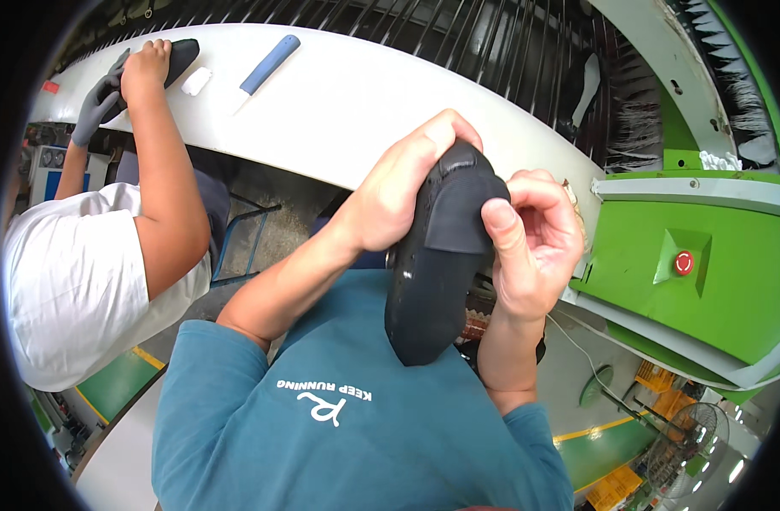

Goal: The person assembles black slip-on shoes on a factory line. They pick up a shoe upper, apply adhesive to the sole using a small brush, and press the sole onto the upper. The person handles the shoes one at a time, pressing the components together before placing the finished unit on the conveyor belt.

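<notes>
Closest to me is a black shoe upper (433, 281), seemingly on a last, standing nearly upright in front of the teal T-shirt (364, 460), narrower end down and rounded, layered end up. I have the left hand (398, 183) clasped around its upper left side, firmly enough, I judge, to bear the piece. My right hand (539, 247) is at the opposite edge, thumb tip against the black material and fingers curled; I cannot tell whether they pinch a flap or merely rest there. I read this as a smoothing or checking step at the upper end, where a panel edge crosses the surface. The next move, I think, calls for the left hand to steady the piece while my right thumb works along that edge without wrinkling it. Beyond, on the white table (347, 94), lie a blue-handled tool (272, 64) and a crumpled white scrap (197, 81). To the right stands a green machine (641, 238) with a red emergency-stop button (683, 263). Away to the left, a co-worker (75, 289) handles a similar black piece (182, 60), one hand gloved; a fan (684, 443) stands lower right.
</notes>
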`<control>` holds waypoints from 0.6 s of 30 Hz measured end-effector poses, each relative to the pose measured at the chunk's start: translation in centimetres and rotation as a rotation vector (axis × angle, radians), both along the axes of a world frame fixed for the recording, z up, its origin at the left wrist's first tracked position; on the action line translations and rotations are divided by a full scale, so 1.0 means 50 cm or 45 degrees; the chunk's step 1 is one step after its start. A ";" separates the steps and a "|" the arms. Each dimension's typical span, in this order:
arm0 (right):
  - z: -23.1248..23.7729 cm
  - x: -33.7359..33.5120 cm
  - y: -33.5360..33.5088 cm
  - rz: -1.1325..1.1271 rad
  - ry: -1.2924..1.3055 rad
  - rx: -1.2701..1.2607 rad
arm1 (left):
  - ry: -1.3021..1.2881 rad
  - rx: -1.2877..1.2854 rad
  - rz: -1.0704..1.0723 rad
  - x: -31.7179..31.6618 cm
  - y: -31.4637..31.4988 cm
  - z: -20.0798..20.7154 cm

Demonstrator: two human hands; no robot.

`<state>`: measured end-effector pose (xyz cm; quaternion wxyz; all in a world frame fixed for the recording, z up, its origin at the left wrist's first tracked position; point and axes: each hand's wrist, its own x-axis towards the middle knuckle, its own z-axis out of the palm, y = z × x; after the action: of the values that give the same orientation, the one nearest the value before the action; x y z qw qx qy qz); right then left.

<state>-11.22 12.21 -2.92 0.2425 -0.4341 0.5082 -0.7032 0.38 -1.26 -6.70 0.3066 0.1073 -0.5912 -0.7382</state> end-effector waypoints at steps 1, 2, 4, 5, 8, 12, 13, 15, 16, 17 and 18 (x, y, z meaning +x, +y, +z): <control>0.005 0.001 0.004 0.009 0.021 -0.008 | 0.015 0.012 0.013 0.002 0.007 0.005; 0.010 0.002 0.007 0.019 0.042 -0.015 | 0.021 -0.001 0.021 0.004 0.011 0.012; 0.016 0.004 0.010 0.029 0.062 -0.036 | 0.035 -0.022 0.037 0.008 0.016 0.023; 0.018 0.005 0.011 0.036 0.071 -0.046 | 0.038 -0.030 0.030 0.009 0.015 0.025; 0.018 0.009 0.017 0.022 0.047 -0.023 | 0.041 -0.046 0.043 0.012 0.017 0.027; 0.007 0.005 0.017 0.022 0.021 -0.038 | 0.020 -0.125 0.082 0.016 0.017 0.031; 0.005 0.003 0.018 0.019 0.020 -0.039 | 0.025 -0.131 0.085 0.014 0.017 0.030; 0.002 0.000 0.019 0.014 0.024 -0.041 | 0.037 -0.135 0.088 0.011 0.017 0.029; 0.001 -0.001 0.019 0.010 0.029 -0.041 | 0.043 -0.134 0.089 0.010 0.018 0.028; 0.002 -0.003 0.019 0.006 0.034 -0.041 | 0.050 -0.133 0.089 0.009 0.018 0.028; 0.002 -0.004 0.020 0.007 0.046 -0.041 | 0.059 -0.159 0.092 0.009 0.017 0.027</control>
<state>-11.40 13.20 -2.84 0.2281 -0.4521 0.4998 -0.7027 0.83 -0.40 -5.36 0.3527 0.0921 -0.6247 -0.6905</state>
